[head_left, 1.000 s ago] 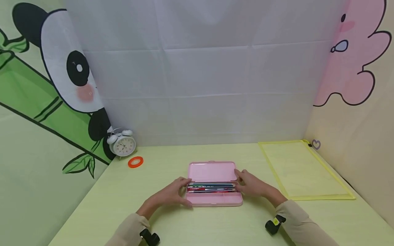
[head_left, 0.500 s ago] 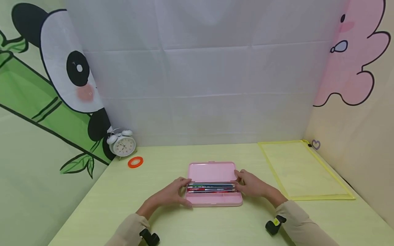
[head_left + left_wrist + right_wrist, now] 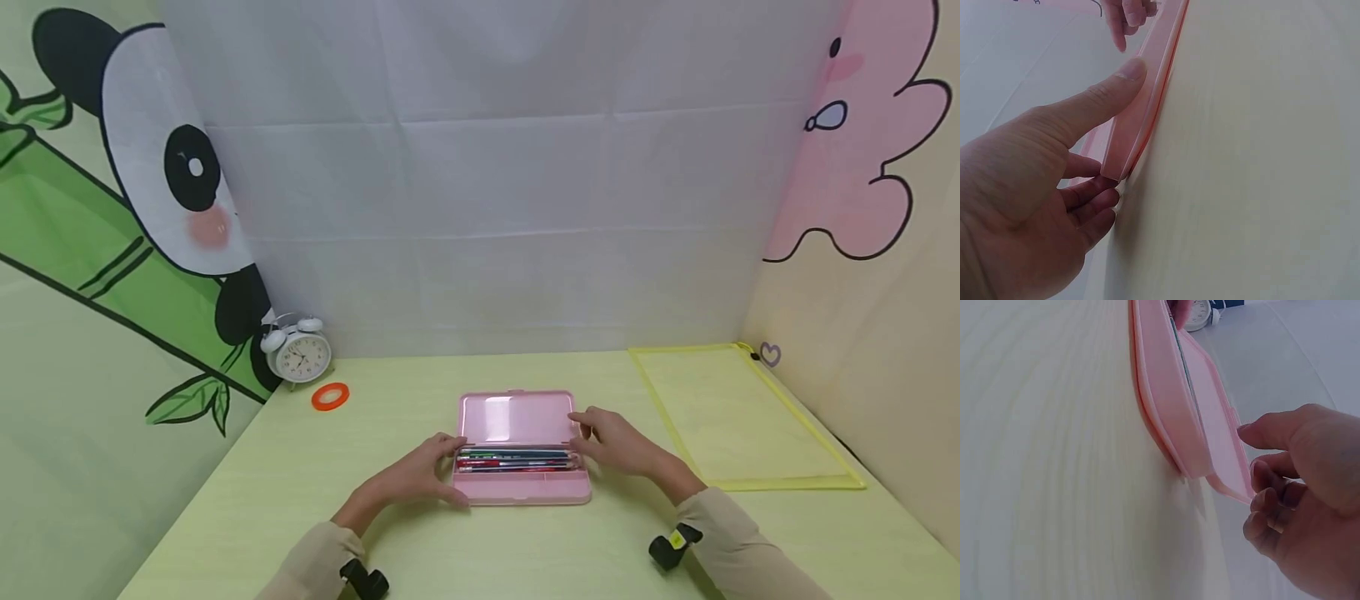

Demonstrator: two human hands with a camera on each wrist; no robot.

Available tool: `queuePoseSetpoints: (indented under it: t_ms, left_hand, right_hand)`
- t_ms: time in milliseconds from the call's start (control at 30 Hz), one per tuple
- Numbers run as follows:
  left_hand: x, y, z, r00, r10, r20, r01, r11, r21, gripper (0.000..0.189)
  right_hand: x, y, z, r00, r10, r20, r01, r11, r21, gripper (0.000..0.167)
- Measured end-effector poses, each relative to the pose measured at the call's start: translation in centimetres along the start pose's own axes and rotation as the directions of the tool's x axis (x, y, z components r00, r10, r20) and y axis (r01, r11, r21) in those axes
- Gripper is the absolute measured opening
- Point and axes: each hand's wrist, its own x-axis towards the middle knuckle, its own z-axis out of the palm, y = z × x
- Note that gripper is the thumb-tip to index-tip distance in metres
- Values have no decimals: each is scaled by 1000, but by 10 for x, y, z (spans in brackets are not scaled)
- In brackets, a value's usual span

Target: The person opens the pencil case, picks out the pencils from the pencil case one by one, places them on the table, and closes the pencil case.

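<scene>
A pink pencil case [image 3: 501, 488] lies unfolded on the table, its lid [image 3: 517, 421] leaning back towards the wall. Several pencils [image 3: 513, 460] lie lengthwise in the case. My left hand [image 3: 412, 472] holds the case's left end, thumb along the front side and fingers at the rear corner, as the left wrist view also shows. At the lid's right edge is my right hand [image 3: 618, 442], fingers loosely bent and thumb apart from them. In the right wrist view its fingertips [image 3: 1249, 430] reach the lid's edge; whether they press on it is unclear.
A white alarm clock [image 3: 300, 354] stands at the back left, with an orange ring [image 3: 330, 388] in front of it. On the right lies a translucent yellow-edged zip pouch [image 3: 738, 417]. A white sheet [image 3: 495, 208] hangs behind the table [image 3: 525, 550].
My right hand has shifted slightly up and away from the case's right end. The lid tilts a little differently and now shows a bright reflection. My left hand stays put.
</scene>
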Motion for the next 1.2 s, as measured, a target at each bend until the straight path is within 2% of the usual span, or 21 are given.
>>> queuePoseSetpoints:
  t_ms: [67, 167, 433, 700, 900, 1200]
  left_hand:
    - [0, -1, 0, 1000, -1, 0, 1, 1000, 1, 100]
    - [0, -1, 1, 1000, -3, -2, 3, 1000, 3, 100]
    - [-1, 0, -1, 1000, -25, 4, 25, 1000, -3, 101]
    - [0, 0, 0, 1000, -7, 6, 7, 1000, -25, 99]
    - [0, 0, 0, 1000, -4, 2, 5, 1000, -20, 100]
    - [-1, 0, -1, 1000, 11, 3, -11, 1000, -17, 100]
  right_hand:
    - [1, -4, 0, 999, -32, -31, 32, 999, -7, 31]
    - [5, -10, 0, 997, -66, -41, 67, 998, 7, 21]
    - [20, -25, 3, 995, -97, 12, 96, 995, 27, 12]
    - [36, -34, 14, 968, -247, 48, 250, 964, -88, 13]
    - [41, -36, 23, 971, -221, 90, 232, 965, -127, 11]
    - [43, -41, 30, 979, -163, 121, 176, 979, -104, 8]
